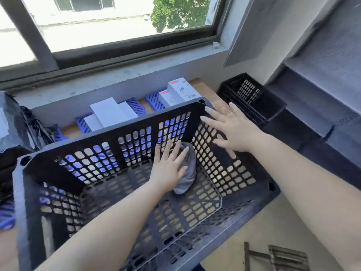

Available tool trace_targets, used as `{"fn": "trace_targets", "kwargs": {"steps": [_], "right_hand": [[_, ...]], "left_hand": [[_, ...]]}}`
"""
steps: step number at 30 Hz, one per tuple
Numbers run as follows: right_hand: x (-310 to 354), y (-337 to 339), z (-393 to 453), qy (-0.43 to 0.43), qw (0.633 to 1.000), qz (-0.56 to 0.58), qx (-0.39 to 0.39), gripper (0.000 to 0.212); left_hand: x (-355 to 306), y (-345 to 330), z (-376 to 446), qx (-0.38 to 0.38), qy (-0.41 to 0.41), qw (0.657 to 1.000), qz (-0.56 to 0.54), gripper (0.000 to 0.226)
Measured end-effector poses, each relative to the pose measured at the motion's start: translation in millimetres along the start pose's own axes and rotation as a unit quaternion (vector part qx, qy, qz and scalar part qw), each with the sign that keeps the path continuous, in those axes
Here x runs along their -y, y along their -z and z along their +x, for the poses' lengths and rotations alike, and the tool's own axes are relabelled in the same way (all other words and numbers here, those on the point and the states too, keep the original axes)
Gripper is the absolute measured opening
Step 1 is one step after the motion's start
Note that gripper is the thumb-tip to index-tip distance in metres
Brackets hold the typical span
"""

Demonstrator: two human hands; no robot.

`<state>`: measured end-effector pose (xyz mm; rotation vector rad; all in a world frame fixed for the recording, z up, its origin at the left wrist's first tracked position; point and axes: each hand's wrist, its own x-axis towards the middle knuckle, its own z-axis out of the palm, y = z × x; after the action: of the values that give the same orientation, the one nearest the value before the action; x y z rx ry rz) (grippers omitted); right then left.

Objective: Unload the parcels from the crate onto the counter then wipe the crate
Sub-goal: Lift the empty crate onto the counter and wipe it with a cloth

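- The black perforated crate (109, 145) is sitting on the wooden table (203, 87) below the window, emptied; the white parcels (111, 112) are lying behind it along the wall.
- The left hand (169, 169) is pressing a grey cloth (188, 173) flat against the crate's floor near the far right corner, fingers (166, 151) straight and spread, the cloth poking out beyond them.
- The right hand (232, 130) is resting open-palmed on the right wall's rim, fingers apart, probably steadying it.
- The crate looks stiff and light, best held at its rim; the cloth is soft and limp.

daylit window (117, 22) (dark frame) above a grey sill (121, 75), tree (175, 12) outside.
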<state>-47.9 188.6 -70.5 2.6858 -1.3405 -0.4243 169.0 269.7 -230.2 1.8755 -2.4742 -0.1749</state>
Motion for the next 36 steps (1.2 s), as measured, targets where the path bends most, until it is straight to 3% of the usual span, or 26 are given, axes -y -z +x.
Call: {"fn": "trace_targets", "kwargs": {"steps": [4, 9, 13, 17, 22, 25, 28, 31, 33, 36], "right_hand": [[-8, -22, 1, -0.037, 0.996, 0.07, 0.036, 0.071], [-12, -37, 5, -0.055, 0.994, 0.099, -0.001, 0.065], [-13, -41, 7, -0.051, 0.992, 0.117, -0.011, 0.066], [-15, -41, 6, -0.05, 0.988, 0.142, -0.013, 0.064], [-14, -40, 6, -0.056, 0.988, 0.144, -0.009, 0.063], [-13, -38, 6, -0.062, 0.988, 0.144, -0.006, 0.063], [-11, -35, 5, -0.07, 0.986, 0.15, 0.003, 0.063], [-10, -35, 5, -0.073, 0.986, 0.149, 0.003, 0.062], [-10, -36, 5, -0.076, 0.985, 0.153, 0.002, 0.062], [-10, -36, 5, -0.078, 0.983, 0.163, 0.003, 0.06]], "left_hand": [[-14, -32, 24, 0.092, -0.064, 0.992, 0.054, 0.064], [-25, -64, 62, 0.173, -0.034, 0.983, 0.045, 0.079], [-23, -91, 85, 0.173, 0.037, 0.984, 0.023, 0.091], [-21, -117, 82, 0.141, 0.046, 0.989, 0.017, 0.082], [-21, -123, 78, 0.114, -0.025, 0.993, -0.004, 0.069], [-23, -114, 72, 0.129, -0.088, 0.987, -0.044, 0.073], [-43, -108, 45, 0.178, -0.214, 0.958, -0.07, 0.071], [-73, -114, 9, 0.234, -0.325, 0.913, -0.082, 0.052], [-81, -116, 7, 0.251, -0.333, 0.907, -0.063, 0.052], [-77, -110, 26, 0.25, -0.315, 0.914, 0.05, 0.071]]}}
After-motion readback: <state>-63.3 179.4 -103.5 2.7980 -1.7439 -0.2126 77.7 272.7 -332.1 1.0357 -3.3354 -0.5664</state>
